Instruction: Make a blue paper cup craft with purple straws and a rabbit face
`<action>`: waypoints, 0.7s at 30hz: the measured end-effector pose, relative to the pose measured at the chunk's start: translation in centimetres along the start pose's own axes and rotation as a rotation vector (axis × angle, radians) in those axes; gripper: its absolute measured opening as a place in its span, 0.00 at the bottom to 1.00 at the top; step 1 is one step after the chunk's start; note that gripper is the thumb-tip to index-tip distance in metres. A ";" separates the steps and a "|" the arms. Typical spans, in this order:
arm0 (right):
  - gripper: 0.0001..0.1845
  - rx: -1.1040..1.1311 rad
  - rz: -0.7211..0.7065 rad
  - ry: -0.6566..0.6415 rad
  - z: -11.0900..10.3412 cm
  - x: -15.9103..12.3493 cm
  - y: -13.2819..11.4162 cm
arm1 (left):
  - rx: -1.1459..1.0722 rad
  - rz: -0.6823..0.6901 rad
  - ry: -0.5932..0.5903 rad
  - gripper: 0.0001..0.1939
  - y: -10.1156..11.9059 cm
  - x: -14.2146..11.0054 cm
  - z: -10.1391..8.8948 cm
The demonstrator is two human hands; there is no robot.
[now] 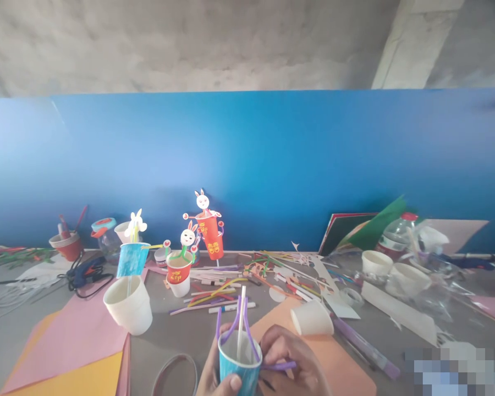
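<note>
My left hand is wrapped round a blue paper cup at the bottom middle, thumb on its front. A white stick stands up out of the cup's mouth. Purple pipe cleaners rise from inside and bend over the rim. At the cup's right side, my right hand is closed around a purple pipe cleaner that sticks out sideways. Its fingertips are partly hidden behind the cup. Just beyond the right hand, a white paper cup lies tipped over.
Finished-looking rabbit cup figures stand at the back, beside a blue one in a white cup. Pens and pipe cleaners litter the middle. A glue gun lies left, coloured paper below it. A plastic bottle stands right.
</note>
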State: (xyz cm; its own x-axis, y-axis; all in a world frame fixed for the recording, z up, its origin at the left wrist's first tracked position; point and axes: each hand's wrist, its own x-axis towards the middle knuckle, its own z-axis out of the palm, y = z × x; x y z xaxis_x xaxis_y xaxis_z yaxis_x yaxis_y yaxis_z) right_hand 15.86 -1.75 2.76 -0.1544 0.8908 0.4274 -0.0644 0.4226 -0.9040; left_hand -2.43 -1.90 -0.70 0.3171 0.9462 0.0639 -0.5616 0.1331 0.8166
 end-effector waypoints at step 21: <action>0.11 0.174 0.129 -0.042 0.4 0.4 -1.2 | 0.065 0.000 -0.082 0.47 1.0 0.2 0.5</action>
State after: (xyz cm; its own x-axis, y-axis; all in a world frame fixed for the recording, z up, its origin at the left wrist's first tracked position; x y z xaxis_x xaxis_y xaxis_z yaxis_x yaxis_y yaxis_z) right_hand 15.47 -1.96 4.01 -0.2132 0.9262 0.3109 -0.2098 0.2674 -0.9405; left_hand -2.54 -1.67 0.38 0.3802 0.9185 0.1089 -0.5115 0.1106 0.8522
